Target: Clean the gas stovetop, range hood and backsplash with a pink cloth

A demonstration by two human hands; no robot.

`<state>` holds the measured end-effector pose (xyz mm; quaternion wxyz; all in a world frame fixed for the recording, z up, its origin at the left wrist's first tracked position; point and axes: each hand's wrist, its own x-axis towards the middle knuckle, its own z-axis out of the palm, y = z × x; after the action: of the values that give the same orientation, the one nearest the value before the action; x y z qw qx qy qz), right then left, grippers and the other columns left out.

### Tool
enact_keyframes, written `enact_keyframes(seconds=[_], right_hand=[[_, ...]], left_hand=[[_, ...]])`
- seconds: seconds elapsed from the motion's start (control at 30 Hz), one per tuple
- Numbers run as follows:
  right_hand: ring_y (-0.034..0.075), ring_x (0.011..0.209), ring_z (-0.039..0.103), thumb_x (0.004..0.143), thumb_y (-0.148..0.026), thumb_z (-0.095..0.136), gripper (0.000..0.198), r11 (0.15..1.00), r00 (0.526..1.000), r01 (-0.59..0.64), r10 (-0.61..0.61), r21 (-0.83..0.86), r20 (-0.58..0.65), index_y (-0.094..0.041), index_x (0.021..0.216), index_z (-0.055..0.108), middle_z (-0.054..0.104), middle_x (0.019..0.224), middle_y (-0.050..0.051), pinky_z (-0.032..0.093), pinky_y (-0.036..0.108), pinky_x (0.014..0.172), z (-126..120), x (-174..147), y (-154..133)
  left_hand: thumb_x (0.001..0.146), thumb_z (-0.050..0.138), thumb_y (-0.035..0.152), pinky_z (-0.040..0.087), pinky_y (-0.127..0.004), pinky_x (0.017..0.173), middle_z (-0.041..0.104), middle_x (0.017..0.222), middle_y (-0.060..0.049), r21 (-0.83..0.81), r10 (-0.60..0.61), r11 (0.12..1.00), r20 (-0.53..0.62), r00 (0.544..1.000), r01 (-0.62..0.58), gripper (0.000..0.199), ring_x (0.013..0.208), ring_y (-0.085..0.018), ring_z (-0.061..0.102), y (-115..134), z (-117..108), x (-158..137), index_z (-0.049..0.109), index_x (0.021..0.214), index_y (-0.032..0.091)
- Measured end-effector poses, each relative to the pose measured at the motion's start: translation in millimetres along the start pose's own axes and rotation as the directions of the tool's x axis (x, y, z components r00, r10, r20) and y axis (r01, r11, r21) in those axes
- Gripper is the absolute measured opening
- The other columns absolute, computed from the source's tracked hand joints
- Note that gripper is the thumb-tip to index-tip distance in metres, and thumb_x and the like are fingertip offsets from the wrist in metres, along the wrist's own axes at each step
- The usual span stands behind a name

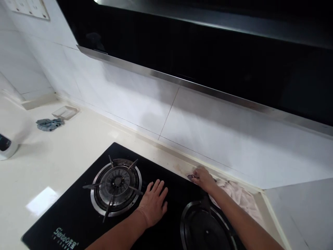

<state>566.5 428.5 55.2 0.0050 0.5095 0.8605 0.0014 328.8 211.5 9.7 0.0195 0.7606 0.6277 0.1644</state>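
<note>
My left hand (154, 202) lies flat, fingers spread, on the black glass gas hob (78, 215) between its two burners. My right hand (203, 178) is closed on a small dark pad (190, 177), pressed on the stained strip of counter behind the hob, close to the wall. A pale pink cloth (240, 197) lies bunched under and beside my right forearm. The left burner (116, 186) has a metal pan support; the right burner (204, 227) is partly hidden by my arm.
A black range hood (208, 48) overhangs the hob at head height. On the cream counter (47, 163) to the left lie a grey-blue rag (49, 124), a small white tray (65, 112) and a white appliance (6, 146) at the edge. White wall tiles run behind.
</note>
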Motion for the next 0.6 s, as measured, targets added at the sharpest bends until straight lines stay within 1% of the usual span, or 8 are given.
enact_keyframes(seconds=[0.07,0.13,0.17,0.23,0.3,0.4,0.47,0.6], right_hand=[[0.025,0.115,0.049,0.089,-0.028,0.054,0.037,0.994,0.995,0.103,-0.102,0.035,-0.010,-0.030,0.124,0.066,0.057,0.121,0.008,0.040,0.035,0.091,8,9,-11],[0.024,0.110,0.051,0.095,-0.026,0.043,0.044,0.980,0.982,0.183,-0.186,0.082,0.032,-0.035,0.135,0.060,0.056,0.116,0.008,0.040,0.035,0.092,16,19,-21],[0.022,0.106,0.052,0.097,-0.025,0.039,0.047,0.974,0.976,0.198,-0.206,0.106,0.065,-0.036,0.139,0.057,0.056,0.111,0.008,0.041,0.035,0.092,20,23,-24],[0.020,0.097,0.053,0.098,-0.023,0.035,0.050,0.973,0.973,0.185,-0.201,0.139,0.111,-0.036,0.144,0.051,0.054,0.105,0.007,0.042,0.033,0.092,28,27,-25],[0.019,0.093,0.053,0.098,-0.022,0.034,0.051,0.973,0.974,0.174,-0.192,0.149,0.123,-0.035,0.144,0.051,0.052,0.102,0.008,0.042,0.033,0.091,32,25,-21],[0.020,0.093,0.052,0.099,-0.023,0.033,0.048,0.961,0.960,0.231,-0.250,0.155,0.122,-0.036,0.134,0.062,0.052,0.101,0.008,0.043,0.033,0.089,34,21,-12],[0.020,0.094,0.052,0.099,-0.024,0.032,0.047,0.956,0.957,0.246,-0.265,0.157,0.114,-0.036,0.131,0.065,0.052,0.103,0.009,0.043,0.034,0.090,33,20,-10],[0.020,0.093,0.053,0.099,-0.023,0.031,0.050,0.977,0.977,0.166,-0.181,0.132,0.114,-0.036,0.140,0.056,0.052,0.105,0.009,0.043,0.034,0.089,28,23,-24]], left_hand=[[0.098,0.042,0.045,0.029,-0.054,0.115,0.042,0.155,-0.014,0.006,0.007,1.000,-0.003,1.000,-0.007,0.051,0.144,-0.033,0.034,0,1,0,0.050,0.142,0.020],[0.098,0.041,0.045,0.029,-0.054,0.115,0.041,0.156,-0.014,0.014,0.013,1.000,0.000,1.000,-0.013,0.052,0.144,-0.033,0.034,0,2,0,0.049,0.143,0.020],[0.098,0.041,0.045,0.029,-0.054,0.114,0.041,0.156,-0.014,0.018,0.011,1.000,0.002,1.000,-0.011,0.052,0.144,-0.033,0.034,0,2,0,0.049,0.143,0.020],[0.098,0.041,0.045,0.029,-0.054,0.114,0.041,0.156,-0.014,0.025,0.006,1.000,0.005,1.000,-0.006,0.052,0.144,-0.034,0.033,1,1,0,0.049,0.143,0.020],[0.098,0.042,0.045,0.029,-0.053,0.114,0.041,0.155,-0.014,0.025,0.003,1.000,0.000,1.000,-0.003,0.052,0.145,-0.033,0.033,1,0,0,0.050,0.142,0.020],[0.098,0.042,0.044,0.028,-0.053,0.115,0.042,0.155,-0.013,0.020,0.007,1.000,-0.013,1.000,-0.007,0.051,0.144,-0.033,0.033,1,1,0,0.050,0.142,0.020],[0.098,0.042,0.044,0.028,-0.053,0.115,0.042,0.155,-0.013,0.018,0.005,1.000,-0.016,1.000,-0.005,0.051,0.144,-0.032,0.034,1,1,0,0.051,0.141,0.020],[0.098,0.041,0.044,0.029,-0.054,0.115,0.042,0.155,-0.014,0.013,0.005,1.000,0.001,1.000,-0.005,0.051,0.144,-0.033,0.034,0,1,0,0.049,0.142,0.020]])
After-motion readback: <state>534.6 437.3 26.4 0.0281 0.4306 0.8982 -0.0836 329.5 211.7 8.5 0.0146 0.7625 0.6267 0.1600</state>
